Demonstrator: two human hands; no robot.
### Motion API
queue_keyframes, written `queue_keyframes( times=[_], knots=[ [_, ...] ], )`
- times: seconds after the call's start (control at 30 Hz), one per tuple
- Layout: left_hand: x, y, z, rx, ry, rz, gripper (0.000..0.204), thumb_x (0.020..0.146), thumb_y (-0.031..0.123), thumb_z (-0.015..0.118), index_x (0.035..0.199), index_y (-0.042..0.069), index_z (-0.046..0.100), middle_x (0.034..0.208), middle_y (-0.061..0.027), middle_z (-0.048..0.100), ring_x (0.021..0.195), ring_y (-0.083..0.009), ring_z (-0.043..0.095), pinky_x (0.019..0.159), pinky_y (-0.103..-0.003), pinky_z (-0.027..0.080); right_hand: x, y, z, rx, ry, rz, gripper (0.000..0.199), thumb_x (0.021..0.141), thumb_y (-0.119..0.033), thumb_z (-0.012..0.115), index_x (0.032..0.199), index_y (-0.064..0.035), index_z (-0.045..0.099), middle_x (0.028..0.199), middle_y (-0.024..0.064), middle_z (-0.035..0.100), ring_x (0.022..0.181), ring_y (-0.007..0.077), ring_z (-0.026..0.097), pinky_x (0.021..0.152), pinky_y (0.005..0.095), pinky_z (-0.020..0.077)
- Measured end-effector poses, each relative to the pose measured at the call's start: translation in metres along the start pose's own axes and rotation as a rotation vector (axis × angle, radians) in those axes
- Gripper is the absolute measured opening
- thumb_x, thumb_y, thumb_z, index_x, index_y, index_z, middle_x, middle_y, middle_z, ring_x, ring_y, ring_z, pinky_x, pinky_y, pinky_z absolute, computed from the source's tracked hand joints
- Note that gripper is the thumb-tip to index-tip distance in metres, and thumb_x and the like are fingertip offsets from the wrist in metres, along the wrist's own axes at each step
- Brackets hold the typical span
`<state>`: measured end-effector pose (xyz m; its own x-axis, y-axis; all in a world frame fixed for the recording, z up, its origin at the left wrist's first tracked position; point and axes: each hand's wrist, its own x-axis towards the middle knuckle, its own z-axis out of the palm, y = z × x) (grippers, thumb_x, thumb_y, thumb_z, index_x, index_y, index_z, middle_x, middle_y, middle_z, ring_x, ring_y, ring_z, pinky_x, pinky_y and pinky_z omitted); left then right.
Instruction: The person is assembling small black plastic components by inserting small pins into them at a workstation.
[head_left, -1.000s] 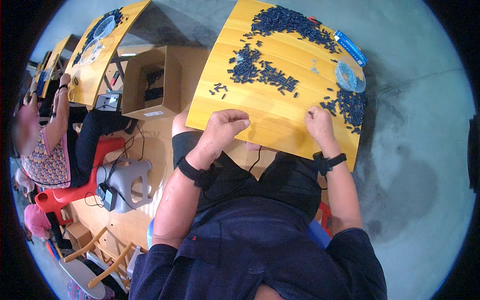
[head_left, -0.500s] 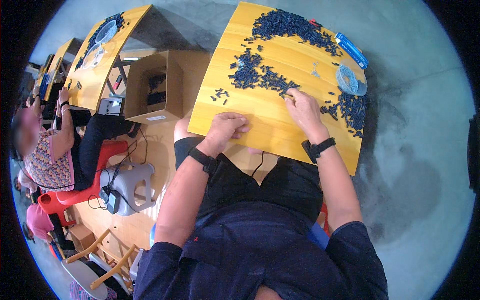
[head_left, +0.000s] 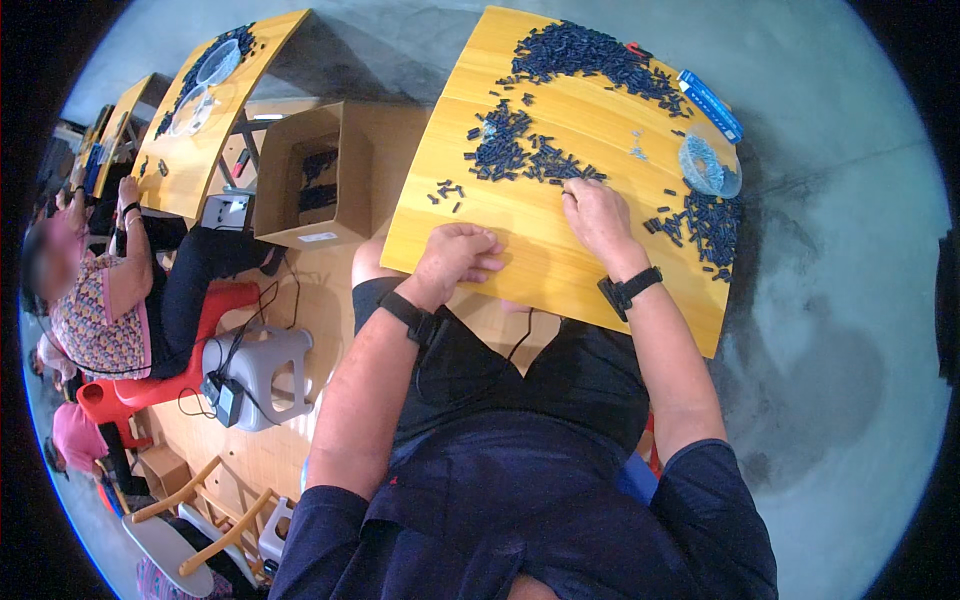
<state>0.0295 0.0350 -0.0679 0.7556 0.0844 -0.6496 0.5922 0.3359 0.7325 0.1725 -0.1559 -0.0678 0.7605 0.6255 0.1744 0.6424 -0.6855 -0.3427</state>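
Black small pieces [head_left: 497, 152] lie in a loose middle pile on the yellow wooden table [head_left: 520, 235]. Right hand [head_left: 598, 215]: fingers bent and drawn together at the pile's near edge; whether a piece is gripped cannot be determined. Left hand [head_left: 458, 258]: fingers loosely curled above the table's front edge; contents cannot be determined. Clear tub [head_left: 732, 184]: right side, holding light-blue pieces [head_left: 706, 168]. Blue box [head_left: 710, 106]: just beyond the tub.

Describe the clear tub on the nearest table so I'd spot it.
Find the right edge of the nearest yellow table. Between a blue box and a pile of black pieces sits a round tub of pale blue bits, the only transparent container there.
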Motion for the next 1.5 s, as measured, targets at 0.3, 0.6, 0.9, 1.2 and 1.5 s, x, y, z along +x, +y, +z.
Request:
queue_keyframes(
  times=[0.3,0.6,0.9,1.2,1.5],
  knots=[
    [-0.008,0.001,0.006,0.039,0.000,0.062,0.024,0.089,0.023,0.058,0.102,0.003,0.060,0.090,-0.0043,0.064,0.075,-0.0125,0.062,0.061,-0.025,0.048,-0.021,-0.024,-0.008,0.428,0.083,0.057,0.008,0.082,-0.008,0.058,0.083,0.0002,0.058,0.078,0.0161,0.064,0.066,0.0304,0.064,0.058,0.0366,0.0504],
    [-0.017,0.016,0.029,0.011,-0.176,0.231,0.026,0.086,0.017,0.061,0.107,0.001,0.060,0.091,-0.0041,0.064,0.075,-0.0105,0.061,0.062,-0.023,0.047,-0.040,-0.044,-0.039,0.870,-0.184,0.173,0.013,0.085,-0.001,0.051,0.092,0.0037,0.061,0.072,0.0086,0.062,0.058,0.0124,0.060,0.054,0.0261,0.0493],
    [-0.018,0.025,0.025,0.236,-0.321,0.185,0.015,0.080,0.012,0.067,0.090,0.000,0.065,0.074,-0.0034,0.065,0.062,-0.0094,0.059,0.060,-0.022,0.048,-0.042,-0.055,-0.051,0.922,-0.426,0.158,0.011,0.086,-0.005,0.053,0.087,0.0017,0.061,0.068,0.0062,0.061,0.055,0.0106,0.059,0.050,0.0260,0.0473],
    [-0.002,0.012,0.019,0.179,-0.308,0.129,0.015,0.079,0.011,0.067,0.088,0.000,0.063,0.073,-0.0042,0.064,0.061,-0.0108,0.060,0.059,-0.022,0.049,-0.019,-0.015,-0.053,0.824,-0.242,0.355,0.016,0.089,-0.013,0.052,0.086,-0.0011,0.062,0.066,0.0040,0.060,0.054,0.0098,0.058,0.050,0.0255,0.0476],
    [0.012,-0.002,0.017,0.184,-0.180,0.121,0.021,0.081,0.009,0.065,0.098,-0.003,0.062,0.074,-0.0053,0.064,0.062,-0.0109,0.061,0.058,-0.022,0.048,0.037,0.135,-0.031,0.203,0.014,0.468,0.009,0.083,-0.007,0.052,0.079,-0.0024,0.058,0.055,0.0063,0.055,0.044,0.0151,0.056,0.038,0.0298,0.0465]
  ],
)
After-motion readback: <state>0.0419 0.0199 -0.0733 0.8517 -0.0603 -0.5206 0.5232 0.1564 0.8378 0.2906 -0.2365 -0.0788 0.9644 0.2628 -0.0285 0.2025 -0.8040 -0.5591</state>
